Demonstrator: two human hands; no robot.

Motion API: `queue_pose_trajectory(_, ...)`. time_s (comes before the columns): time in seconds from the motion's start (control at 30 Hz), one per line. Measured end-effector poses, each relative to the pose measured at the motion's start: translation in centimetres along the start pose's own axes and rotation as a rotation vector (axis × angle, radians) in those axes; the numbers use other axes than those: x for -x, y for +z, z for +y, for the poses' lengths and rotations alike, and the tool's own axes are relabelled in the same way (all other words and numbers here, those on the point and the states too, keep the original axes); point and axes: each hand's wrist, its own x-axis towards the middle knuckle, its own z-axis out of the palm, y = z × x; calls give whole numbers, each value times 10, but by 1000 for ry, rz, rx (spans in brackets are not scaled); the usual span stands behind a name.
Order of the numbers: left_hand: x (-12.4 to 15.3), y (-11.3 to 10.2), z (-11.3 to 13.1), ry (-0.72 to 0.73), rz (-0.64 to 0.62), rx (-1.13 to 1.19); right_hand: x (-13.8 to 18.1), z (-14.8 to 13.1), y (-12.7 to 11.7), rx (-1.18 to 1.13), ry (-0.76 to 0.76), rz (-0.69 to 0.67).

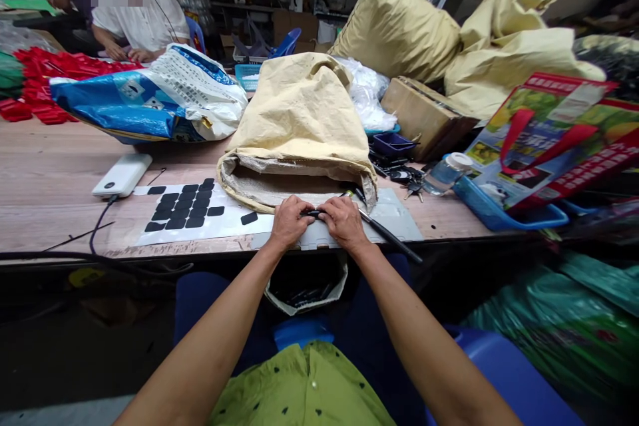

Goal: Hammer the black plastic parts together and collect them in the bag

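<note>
Both my hands meet at the table's front edge, in front of the mouth of a cream cloth sack [304, 113]. Between my left hand [292, 221] and my right hand [342, 221] is a small black piece [313, 213], pinched at either end by my fingers; its exact kind is hidden. A hammer-like tool with a black handle [392, 236] lies under and beside my right hand, its head near the sack's opening. To the left, a white sheet holds rows of black rounded stickers [184, 205].
A white power bank [122, 175] with a cable and a blue-white bag [150, 96] are at left. Keys, a bottle [446, 173], a blue basket [509, 210] and a printed bag stand right. Below the edge hangs an open container [307, 293]. A person sits across.
</note>
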Motion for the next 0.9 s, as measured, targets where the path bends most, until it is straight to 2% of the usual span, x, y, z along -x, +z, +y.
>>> queue_pose_trajectory(0.6, 1, -3, 4, 38, -31, -60, -3, 9, -1, -16, -149, -42)
queue_pose_trajectory(0.7, 2, -4, 5, 43, -9, 18, -1, 10, 0, -20, -140, -29)
queue_pose_trajectory(0.8, 3, -6, 2, 42, 54, 199, 2, 9, -2, -19, -113, -25)
queue_pose_trajectory(0.9, 3, -7, -4, -27, 141, 396, 7, 3, -12, -16, -78, -17)
